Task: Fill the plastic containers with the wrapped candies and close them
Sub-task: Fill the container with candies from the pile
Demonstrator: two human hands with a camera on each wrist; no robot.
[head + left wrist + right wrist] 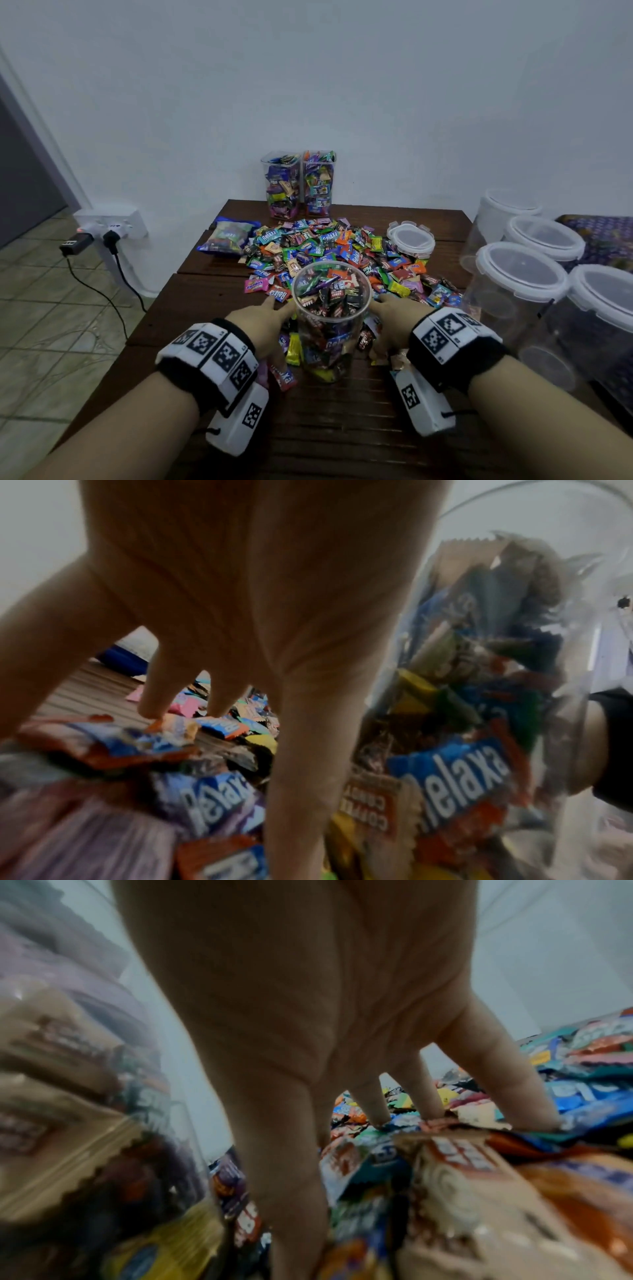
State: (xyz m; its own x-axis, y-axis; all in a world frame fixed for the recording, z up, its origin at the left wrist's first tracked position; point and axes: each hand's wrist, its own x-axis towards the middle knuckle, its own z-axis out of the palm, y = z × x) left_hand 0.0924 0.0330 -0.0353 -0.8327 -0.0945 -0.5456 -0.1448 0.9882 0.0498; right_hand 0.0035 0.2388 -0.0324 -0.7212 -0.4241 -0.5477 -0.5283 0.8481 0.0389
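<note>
Item: my left hand (263, 320), fingers spread, tips on loose candies (329, 246), lower centre. Item: round container (330, 308), nearly full, unlidded, between both hands. Item: my right hand (394, 317), fingers spread likewise. I judged scooping small handfuls best. Loose lid (411, 238) lay centre right; lidded empty tubs (520, 274) crowded the right edge.

Both forearms reach forward, each with a black band of white marker blocks around the wrist. The left grip (263, 320) is spread, palm down, its fingers (154, 696) straight and pointing downward with gaps between them. The right grip (394, 317) has the same pose: palm down, fingers (373, 1110) straight and apart, tips low. The two thumbs point inward, toward each other. Neither grip holds anything.
</note>
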